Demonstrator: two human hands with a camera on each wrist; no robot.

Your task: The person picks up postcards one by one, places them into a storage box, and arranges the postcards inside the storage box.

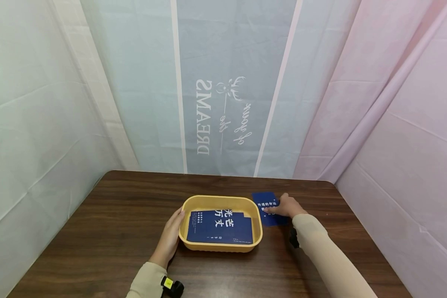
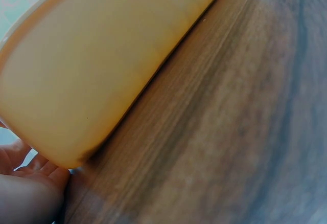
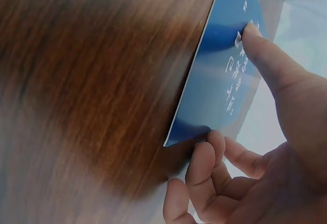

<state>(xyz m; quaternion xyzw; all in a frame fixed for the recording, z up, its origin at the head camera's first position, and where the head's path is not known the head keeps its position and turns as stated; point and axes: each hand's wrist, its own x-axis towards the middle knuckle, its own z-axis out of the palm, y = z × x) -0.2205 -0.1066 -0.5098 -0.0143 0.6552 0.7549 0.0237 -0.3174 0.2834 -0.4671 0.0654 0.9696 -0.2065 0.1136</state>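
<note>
A yellow plastic basin [image 1: 221, 247] stands on the table, with blue printed cards [image 1: 219, 227] lying flat inside it. My left hand [image 1: 168, 238] holds the basin's left end, its thumb by the rim; in the left wrist view the fingers [image 2: 43, 169] bend round the basin's end wall. To the right of the basin is another blue card [image 1: 264, 203] with white lettering. My right hand [image 1: 288, 207] pinches this card, thumb [image 3: 263, 50] on its printed face and curled fingers at its edge. How far the fingers reach beneath the card is hidden.
The dark wood-grain table [image 1: 108, 231] runs up to a hanging cloth backdrop [image 1: 231, 124] with mirrored lettering. Pale cloth also hangs along the left and right sides. A black strap device [image 1: 173, 286] sits on the left wrist.
</note>
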